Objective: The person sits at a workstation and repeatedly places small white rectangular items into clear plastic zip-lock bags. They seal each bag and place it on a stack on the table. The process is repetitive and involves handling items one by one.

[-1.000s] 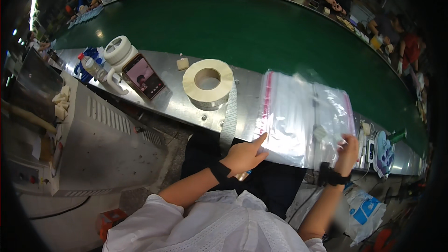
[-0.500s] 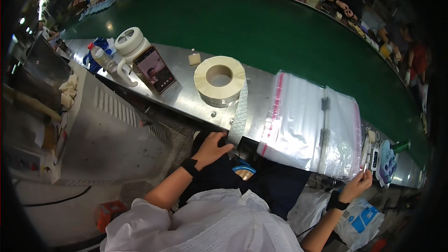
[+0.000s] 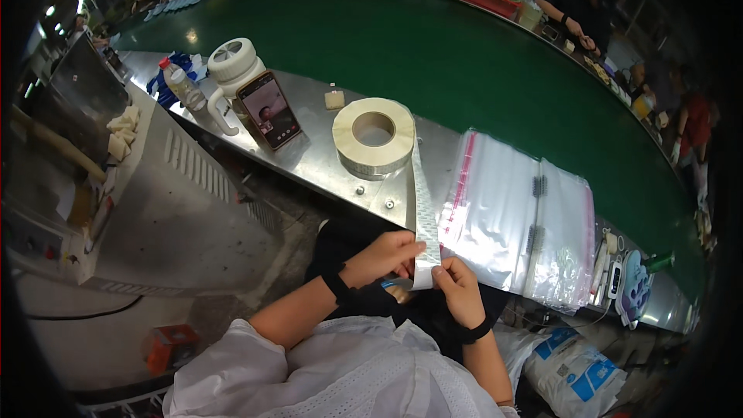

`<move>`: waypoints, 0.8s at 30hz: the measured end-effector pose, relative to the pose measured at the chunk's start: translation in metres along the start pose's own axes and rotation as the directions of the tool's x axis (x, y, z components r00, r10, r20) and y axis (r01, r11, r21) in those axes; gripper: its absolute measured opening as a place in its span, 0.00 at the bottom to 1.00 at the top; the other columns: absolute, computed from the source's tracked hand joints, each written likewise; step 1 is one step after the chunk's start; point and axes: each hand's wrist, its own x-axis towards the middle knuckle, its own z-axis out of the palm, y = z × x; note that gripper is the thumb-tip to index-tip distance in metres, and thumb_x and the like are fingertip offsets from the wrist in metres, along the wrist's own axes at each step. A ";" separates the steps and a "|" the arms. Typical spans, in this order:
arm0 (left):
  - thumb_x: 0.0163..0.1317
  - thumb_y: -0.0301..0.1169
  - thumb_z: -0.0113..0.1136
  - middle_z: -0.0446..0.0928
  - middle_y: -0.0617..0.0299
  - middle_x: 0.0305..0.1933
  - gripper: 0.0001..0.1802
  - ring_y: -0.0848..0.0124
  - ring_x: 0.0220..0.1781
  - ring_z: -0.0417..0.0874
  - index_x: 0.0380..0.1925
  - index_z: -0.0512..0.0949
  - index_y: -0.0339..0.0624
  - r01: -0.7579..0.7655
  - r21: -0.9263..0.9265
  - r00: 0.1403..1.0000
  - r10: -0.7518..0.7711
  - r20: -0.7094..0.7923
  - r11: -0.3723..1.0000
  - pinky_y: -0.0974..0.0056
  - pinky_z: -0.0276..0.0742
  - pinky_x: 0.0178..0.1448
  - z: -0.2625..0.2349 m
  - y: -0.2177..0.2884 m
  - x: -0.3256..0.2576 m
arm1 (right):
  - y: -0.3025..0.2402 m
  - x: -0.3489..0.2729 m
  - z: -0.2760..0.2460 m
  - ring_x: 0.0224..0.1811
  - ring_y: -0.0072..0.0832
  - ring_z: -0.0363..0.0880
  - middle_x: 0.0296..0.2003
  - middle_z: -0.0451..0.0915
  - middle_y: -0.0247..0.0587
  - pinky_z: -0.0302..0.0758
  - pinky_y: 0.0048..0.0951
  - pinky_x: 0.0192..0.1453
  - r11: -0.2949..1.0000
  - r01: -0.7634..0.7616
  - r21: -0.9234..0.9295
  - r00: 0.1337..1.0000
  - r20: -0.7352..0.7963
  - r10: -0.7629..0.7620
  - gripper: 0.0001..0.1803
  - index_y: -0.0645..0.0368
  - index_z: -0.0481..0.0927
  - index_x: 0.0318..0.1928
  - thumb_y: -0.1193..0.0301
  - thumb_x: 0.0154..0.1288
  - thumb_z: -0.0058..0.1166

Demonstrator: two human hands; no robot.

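Note:
A big roll of labels lies flat on the metal ledge in front of me. From its right side a printed label strip hangs over the ledge's near edge toward my lap. My left hand pinches the strip's left edge near its end. On the other side, my right hand grips the strip's lower right corner between thumb and fingers. To the right lies a stack of clear plastic bags with pink seal edges, just beyond my right hand.
A phone leans on a white jug, with plastic bottles further left. Past the ledge runs a green conveyor belt. Small tools and a purple-blue item sit at far right. A metal machine housing stands left.
My right hand has come left from the tools beyond the bags to the strip's end. My left hand has moved right and taken hold of the strip. The view has shifted slightly.

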 end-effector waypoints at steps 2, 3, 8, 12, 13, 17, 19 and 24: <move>0.65 0.41 0.50 0.75 0.59 0.38 0.16 0.73 0.33 0.79 0.42 0.70 0.39 -0.043 -0.156 0.997 0.033 -0.068 0.987 0.70 0.77 0.38 -0.010 0.012 0.011 | -0.002 -0.002 -0.005 0.27 0.11 0.64 0.25 0.71 0.25 0.63 0.16 0.33 1.000 -0.007 0.022 1.000 -0.015 0.007 0.07 0.61 0.74 0.32 0.72 0.66 0.49; 0.65 0.41 0.50 0.74 0.57 0.41 0.18 0.69 0.37 0.79 0.45 0.67 0.39 -0.072 -0.235 0.993 0.046 -0.111 0.969 0.67 0.77 0.39 -0.022 0.018 0.019 | -0.003 -0.004 -0.008 0.27 0.11 0.64 0.25 0.71 0.24 0.62 0.15 0.33 0.999 -0.011 0.034 1.000 -0.020 0.012 0.07 0.61 0.74 0.31 0.72 0.66 0.48; 0.66 0.35 0.48 0.68 0.52 0.54 0.22 0.60 0.51 0.77 0.55 0.59 0.36 -0.231 -0.313 0.944 0.135 -0.300 0.921 0.61 0.76 0.48 -0.066 0.031 0.034 | 0.005 -0.015 -0.016 0.26 0.10 0.62 0.23 0.70 0.23 0.61 0.15 0.31 0.999 -0.041 -0.017 0.999 0.029 0.041 0.06 0.61 0.74 0.31 0.72 0.64 0.51; 0.65 0.33 0.48 0.64 0.53 0.58 0.25 0.62 0.53 0.76 0.60 0.57 0.37 -0.334 -0.254 0.902 0.230 -0.364 0.908 0.62 0.74 0.50 -0.055 0.023 0.014 | 0.008 -0.023 -0.018 0.23 0.09 0.61 0.21 0.69 0.22 0.60 0.15 0.27 0.989 -0.050 -0.138 0.986 0.154 0.071 0.07 0.61 0.74 0.28 0.72 0.62 0.54; 0.65 0.33 0.48 0.64 0.53 0.59 0.26 0.62 0.53 0.75 0.62 0.56 0.38 -0.367 -0.210 0.881 0.266 -0.391 0.906 0.62 0.74 0.50 -0.047 0.021 0.007 | 0.009 -0.025 -0.019 0.21 0.09 0.61 0.20 0.68 0.22 0.59 0.16 0.24 0.985 -0.047 -0.163 0.978 0.191 0.078 0.08 0.61 0.74 0.27 0.72 0.61 0.56; 0.65 0.32 0.46 0.66 0.55 0.57 0.28 0.67 0.50 0.76 0.65 0.54 0.42 -0.292 0.004 0.889 0.272 -0.369 0.957 0.66 0.73 0.50 -0.034 0.005 -0.018 | 0.000 -0.020 -0.006 0.21 0.11 0.62 0.19 0.68 0.26 0.60 0.18 0.23 0.972 0.040 -0.231 0.938 0.345 0.043 0.08 0.61 0.74 0.26 0.72 0.60 0.55; 0.65 0.30 0.47 0.70 0.57 0.50 0.28 0.72 0.47 0.77 0.64 0.54 0.41 -0.235 0.157 0.921 0.271 -0.279 0.959 0.68 0.74 0.49 -0.032 -0.012 -0.031 | -0.007 -0.015 0.005 0.20 0.12 0.62 0.19 0.69 0.28 0.60 0.18 0.23 0.951 0.108 -0.289 0.959 0.282 -0.023 0.08 0.62 0.74 0.27 0.72 0.60 0.55; 0.61 0.21 0.52 0.72 0.62 0.44 0.30 0.77 0.45 0.75 0.63 0.56 0.40 -0.282 -0.044 0.949 0.272 -0.163 0.958 0.71 0.73 0.48 0.005 -0.012 -0.052 | -0.017 0.003 0.027 0.19 0.14 0.67 0.19 0.72 0.31 0.63 0.18 0.23 0.974 0.106 -0.201 0.988 0.133 -0.081 0.07 0.62 0.73 0.27 0.73 0.60 0.54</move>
